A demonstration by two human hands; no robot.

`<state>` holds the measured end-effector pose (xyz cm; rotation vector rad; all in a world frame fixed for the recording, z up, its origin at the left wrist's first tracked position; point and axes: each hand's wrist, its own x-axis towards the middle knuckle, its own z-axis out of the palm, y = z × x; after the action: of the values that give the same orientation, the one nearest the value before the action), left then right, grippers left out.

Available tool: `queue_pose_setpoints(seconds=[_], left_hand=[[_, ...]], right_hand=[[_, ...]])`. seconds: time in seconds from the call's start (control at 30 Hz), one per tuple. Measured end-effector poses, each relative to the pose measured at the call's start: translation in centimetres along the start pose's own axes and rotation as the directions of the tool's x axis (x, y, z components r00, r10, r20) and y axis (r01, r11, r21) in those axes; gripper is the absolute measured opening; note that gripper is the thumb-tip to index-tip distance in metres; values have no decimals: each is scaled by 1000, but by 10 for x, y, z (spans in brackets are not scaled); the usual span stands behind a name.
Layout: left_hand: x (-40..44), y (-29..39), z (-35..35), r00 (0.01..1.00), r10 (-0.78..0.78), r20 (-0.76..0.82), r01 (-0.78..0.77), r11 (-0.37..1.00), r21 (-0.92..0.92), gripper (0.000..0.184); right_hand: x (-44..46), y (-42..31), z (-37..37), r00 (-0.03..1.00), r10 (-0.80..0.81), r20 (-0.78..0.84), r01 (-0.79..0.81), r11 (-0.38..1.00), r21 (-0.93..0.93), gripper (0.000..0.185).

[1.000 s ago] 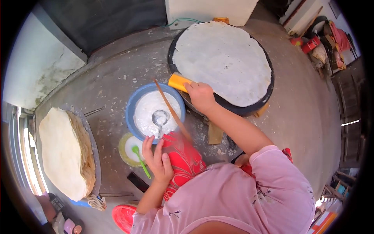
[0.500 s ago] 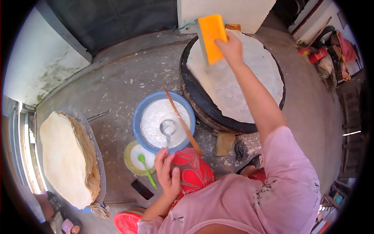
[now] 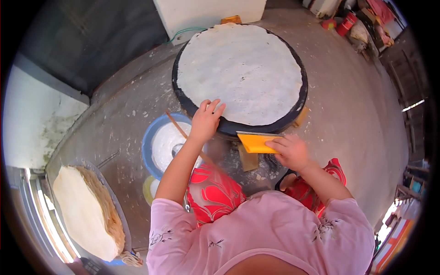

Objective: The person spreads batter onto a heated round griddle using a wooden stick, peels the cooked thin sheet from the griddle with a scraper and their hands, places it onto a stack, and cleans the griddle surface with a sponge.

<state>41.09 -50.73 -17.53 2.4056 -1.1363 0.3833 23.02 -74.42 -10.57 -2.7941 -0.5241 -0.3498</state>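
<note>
Nearest, the right hand (image 3: pixel 292 151) grips a yellow scraper (image 3: pixel 256 143), its blade just beside the near edge of the griddle (image 3: pixel 300 106), a blue basin (image 3: pixel 147 151) crowding the left. At the near-left edge the left hand (image 3: pixel 205 121) — fingers loosely spread, nothing seen in it — touches or overhangs the pale sheet (image 3: pixel 243 73), I cannot tell which. That sheet fills the griddle to a narrow dark rim, with grey floor (image 3: pixel 350 119) open rightward and a white wall (image 3: pixel 208 13) beyond the far edge.

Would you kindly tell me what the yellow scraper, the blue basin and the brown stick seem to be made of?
Yellow scraper: probably smooth plastic, evenly coloured; its thin grey edge, likely metal. Blue basin: likely smooth plastic, uniformly coloured. Brown stick: apparently wood, from its colour; finish unclear.
</note>
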Motion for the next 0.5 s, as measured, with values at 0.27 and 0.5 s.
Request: queue_pose_setpoints(seconds=[0.27, 0.5], left_hand=[[55, -6, 10, 996, -77, 40, 80, 993, -84, 3], [89, -35, 2, 930, -299, 215, 336, 929, -159, 13]], right_hand=[[61, 10, 59, 983, -77, -166, 75, 997, -15, 29], [108, -17, 84, 972, -146, -184, 159, 985, 59, 22]])
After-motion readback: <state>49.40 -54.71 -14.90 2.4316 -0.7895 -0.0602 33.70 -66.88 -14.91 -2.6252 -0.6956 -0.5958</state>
